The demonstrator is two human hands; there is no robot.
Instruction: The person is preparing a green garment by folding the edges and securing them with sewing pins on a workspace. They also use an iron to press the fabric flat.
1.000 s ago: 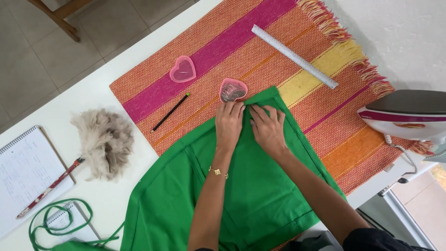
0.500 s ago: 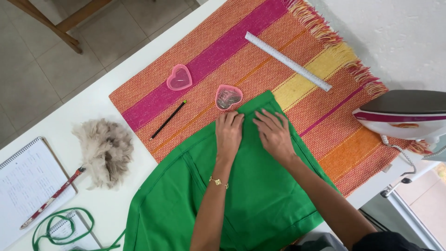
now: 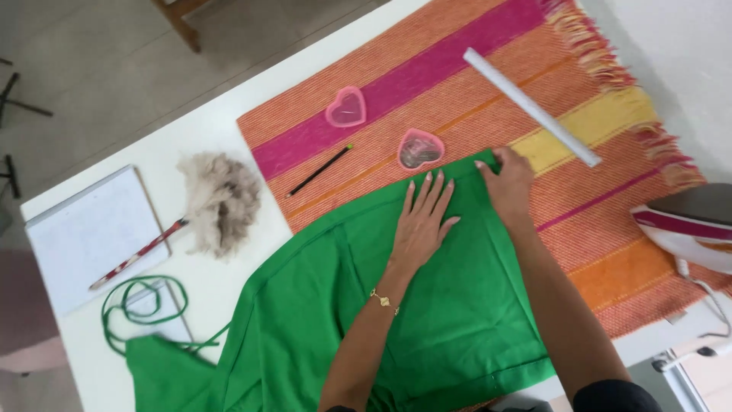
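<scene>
On the striped woven mat (image 3: pixel 457 69) that covers the right part of the white table (image 3: pixel 229 122), a green cloth (image 3: pixel 320 305) lies spread out, its upper edge reaching up to the mat's middle and its lower part running off toward the table's near edge. The left hand (image 3: pixel 423 221) lies flat on the cloth, fingers stretched and close together, pressing it down. The right hand (image 3: pixel 507 183) sits at the cloth's upper right corner, fingers curled on the edge; whether it pinches a fold there is hard to tell. As a judgement, the smoothing is well along near the hands, where the cloth lies even, while the left part toward the green cord (image 3: pixel 145 305) looks rumpled and undone. Just above the cloth stand two pink heart-shaped dishes (image 3: pixel 419 149), with a pencil (image 3: pixel 319 170) and a white ruler (image 3: pixel 531 107) nearby. An iron (image 3: pixel 686 221) rests at the right edge. Further left lie a tuft of fibre (image 3: pixel 221 198) and a notebook (image 3: pixel 84 229).
</scene>
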